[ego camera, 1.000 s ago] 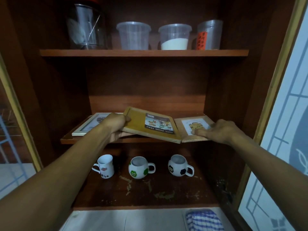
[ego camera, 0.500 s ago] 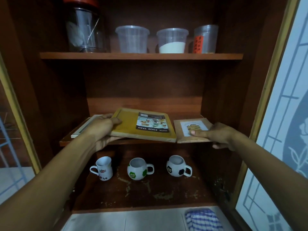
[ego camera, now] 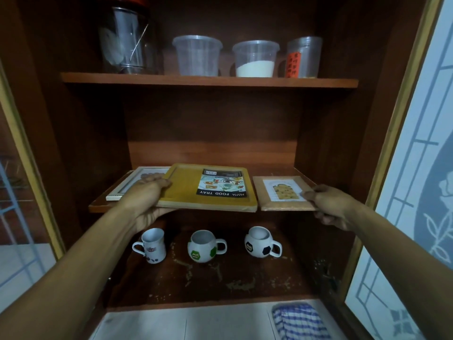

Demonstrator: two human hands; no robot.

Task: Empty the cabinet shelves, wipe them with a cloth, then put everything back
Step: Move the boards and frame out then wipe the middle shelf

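The emptying step is judged to be in hand: every shelf is loaded, the lower shelf (ego camera: 245,278) is marked with pale stains, and the striped cloth (ego camera: 299,317) is left lying below the cabinet, well apart from both hands. The food tray (ego camera: 186,190) is found on the middle shelf (ego camera: 98,207), its front edge overhanging the shelf's lip and its left end lying over a white frame (ego camera: 127,185); it is gripped at its left edge by the left hand (ego camera: 147,200), thumb laid on top and fingers curled beneath, clamped on the tray. Just beside the tray's right end, the brown picture frame (ego camera: 282,192) is pinched at its right edge by the right hand (ego camera: 331,204), thumb above and fingers below. Whether the tray is lifted clear or only resting on the shelf cannot be told for certain from this angle. For the next move, both flat pieces would need to be drawn out level towards the body, so that the white frame is not dragged along and the three mugs (ego camera: 203,246) beneath are not struck.
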